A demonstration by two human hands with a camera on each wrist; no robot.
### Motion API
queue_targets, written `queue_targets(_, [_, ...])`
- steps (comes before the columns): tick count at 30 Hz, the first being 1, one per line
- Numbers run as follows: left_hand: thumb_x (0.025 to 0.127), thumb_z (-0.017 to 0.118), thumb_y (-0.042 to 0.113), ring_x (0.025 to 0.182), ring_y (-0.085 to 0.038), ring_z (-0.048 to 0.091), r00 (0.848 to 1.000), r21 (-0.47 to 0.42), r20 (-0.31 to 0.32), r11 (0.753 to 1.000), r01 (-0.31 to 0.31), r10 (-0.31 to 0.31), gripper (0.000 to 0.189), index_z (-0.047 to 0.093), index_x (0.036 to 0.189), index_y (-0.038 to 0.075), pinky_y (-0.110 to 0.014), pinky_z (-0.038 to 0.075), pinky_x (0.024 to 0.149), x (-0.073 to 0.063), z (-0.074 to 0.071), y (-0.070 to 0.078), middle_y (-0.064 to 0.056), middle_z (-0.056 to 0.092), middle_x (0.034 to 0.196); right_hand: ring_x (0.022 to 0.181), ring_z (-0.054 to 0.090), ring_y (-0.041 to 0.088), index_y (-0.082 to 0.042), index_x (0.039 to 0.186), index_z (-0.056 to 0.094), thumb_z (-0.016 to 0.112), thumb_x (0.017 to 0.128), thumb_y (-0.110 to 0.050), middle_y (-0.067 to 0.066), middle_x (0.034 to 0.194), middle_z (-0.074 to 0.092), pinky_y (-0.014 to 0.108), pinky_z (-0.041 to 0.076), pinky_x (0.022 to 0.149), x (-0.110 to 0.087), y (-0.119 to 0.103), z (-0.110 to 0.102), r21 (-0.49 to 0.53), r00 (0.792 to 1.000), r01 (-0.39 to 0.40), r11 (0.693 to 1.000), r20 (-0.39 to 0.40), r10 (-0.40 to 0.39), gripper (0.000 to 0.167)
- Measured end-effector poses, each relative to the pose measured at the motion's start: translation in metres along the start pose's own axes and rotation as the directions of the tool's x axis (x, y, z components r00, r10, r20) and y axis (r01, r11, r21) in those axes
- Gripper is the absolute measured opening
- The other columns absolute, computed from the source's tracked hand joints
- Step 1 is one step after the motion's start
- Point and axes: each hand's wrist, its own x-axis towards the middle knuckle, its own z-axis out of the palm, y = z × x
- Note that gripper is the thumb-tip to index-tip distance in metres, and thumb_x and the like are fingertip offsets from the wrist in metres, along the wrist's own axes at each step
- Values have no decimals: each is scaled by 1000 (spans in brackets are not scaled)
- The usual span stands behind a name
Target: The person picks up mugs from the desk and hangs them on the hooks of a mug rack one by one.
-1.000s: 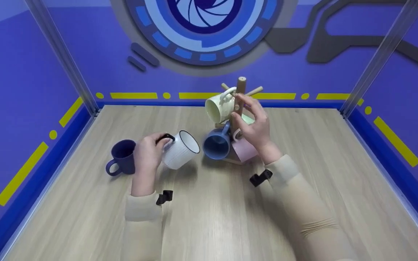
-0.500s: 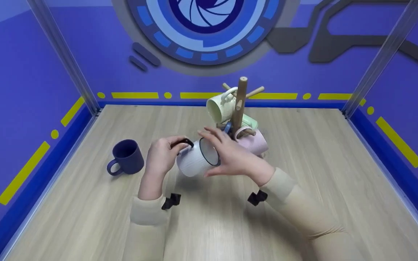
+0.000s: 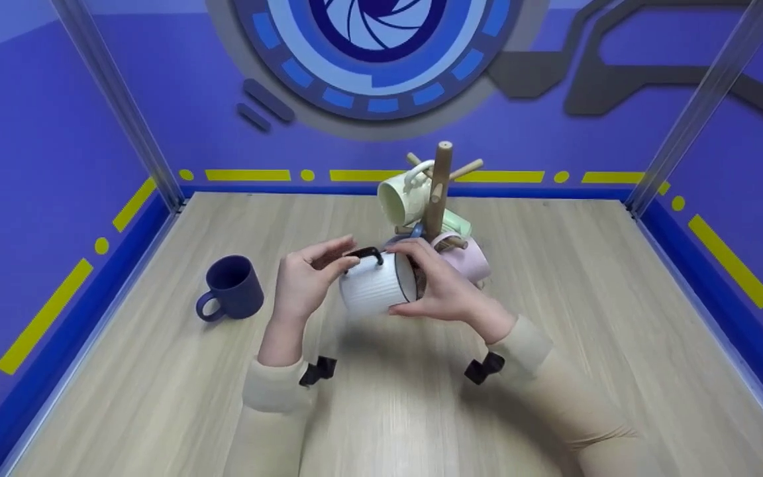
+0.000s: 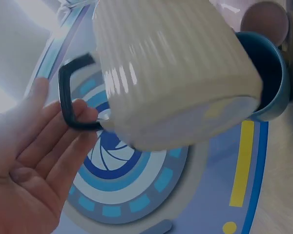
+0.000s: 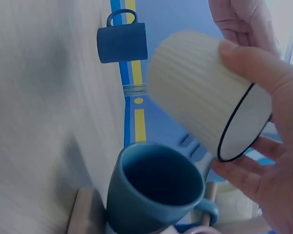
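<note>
A ribbed white mug (image 3: 371, 288) with a black rim and black handle (image 4: 66, 92) is held tilted above the table, its mouth toward the right. My right hand (image 3: 448, 285) grips it at the rim end, thumb on its side and fingers at the far edge, as the right wrist view shows. My left hand (image 3: 305, 281) is beside the handle with fingers extended; in the left wrist view the left hand (image 4: 44, 156) has straightened fingers just by the handle, and whether they touch it I cannot tell. Close behind the white mug is a blue mug (image 5: 119, 195), mostly hidden in the head view.
A wooden mug tree (image 3: 439, 192) stands behind the hands. It carries a cream mug (image 3: 403, 200), a pale green mug (image 3: 457, 223), a pink mug (image 3: 473, 260) and the blue one. A navy mug (image 3: 236, 289) stands upright on the table at left. Blue panels enclose the table.
My right hand has come down from the mug tree's post to take the white mug by its rim. The mug has moved right, and my left hand's pinch on the handle has loosened.
</note>
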Motion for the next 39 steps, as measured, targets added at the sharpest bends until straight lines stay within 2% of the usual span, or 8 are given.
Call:
queue_targets(3, [83, 86, 22, 133, -24, 63, 994, -38, 101, 999, 32, -28, 58, 67, 137, 12, -35, 50, 112, 2, -1, -4, -5, 69, 137, 128, 53, 23, -6, 145, 46, 96, 72, -24, 13, 144, 51, 42, 57, 102, -3, 2, -5, 93, 996, 0, 996, -87, 8, 91])
queue_targets(5, [82, 87, 27, 141, -26, 55, 983, -31, 183, 999, 39, -33, 71, 59, 146, 14, -37, 44, 118, 4, 0, -7, -5, 61, 148, 121, 56, 23, -4, 145, 46, 97, 69, -16, 16, 139, 54, 38, 60, 95, -4, 3, -10, 152, 989, 7, 988, -148, 16, 92])
queue_targets(9, [80, 89, 26, 145, -30, 51, 963, -110, 270, 994, 11, 20, 89, 45, 156, 12, -40, 41, 121, 6, 7, -11, -10, 50, 158, 109, 61, 23, 2, 143, 47, 94, 67, 0, 19, 128, 61, 28, 59, 87, -3, 1, -21, 267, 971, 3, 964, -233, 62, 90])
queue_targets(12, [81, 88, 25, 143, -30, 52, 964, -202, 262, 979, 0, 54, 93, 39, 159, 10, -39, 43, 119, 10, 17, -12, -12, 48, 159, 110, 62, 20, 5, 144, 45, 90, 68, 7, 20, 129, 60, 26, 59, 87, -2, 0, -28, 348, 957, -28, 937, -261, 126, 89])
queue_targets(17, [87, 84, 21, 139, -30, 56, 976, -311, 213, 950, 20, 49, 83, 41, 158, 10, -36, 48, 115, 22, 35, -10, -12, 51, 156, 112, 62, 17, 6, 145, 41, 83, 72, 12, 15, 133, 55, 27, 61, 86, 1, -1, -37, 459, 927, -90, 884, -286, 243, 84])
queue_targets(20, [89, 82, 14, 138, -32, 57, 974, -363, 220, 931, 36, 48, 79, 42, 157, 9, -37, 49, 113, 28, 44, -8, -15, 53, 155, 110, 62, 17, 8, 144, 40, 81, 73, 14, 14, 132, 54, 27, 62, 83, -1, -1, -43, 488, 908, -123, 864, -297, 297, 83])
queue_targets(30, [92, 77, 13, 131, -34, 62, 968, -382, 246, 912, 153, -59, 71, 45, 155, 7, -39, 56, 106, 49, 70, -12, -18, 57, 150, 107, 60, 22, 0, 146, 47, 82, 80, -1, 17, 132, 56, 22, 58, 80, 0, 15, -66, 407, 867, -323, 855, -235, 439, 74])
queue_targets(39, [93, 74, 8, 135, -35, 59, 961, -405, 249, 889, 215, -120, 66, 48, 153, 4, -39, 51, 112, 57, 84, -25, -22, 57, 149, 103, 62, 22, 0, 142, 52, 82, 81, -7, 21, 132, 61, 24, 51, 88, 2, 37, -69, 363, 858, -377, 852, -210, 469, 68])
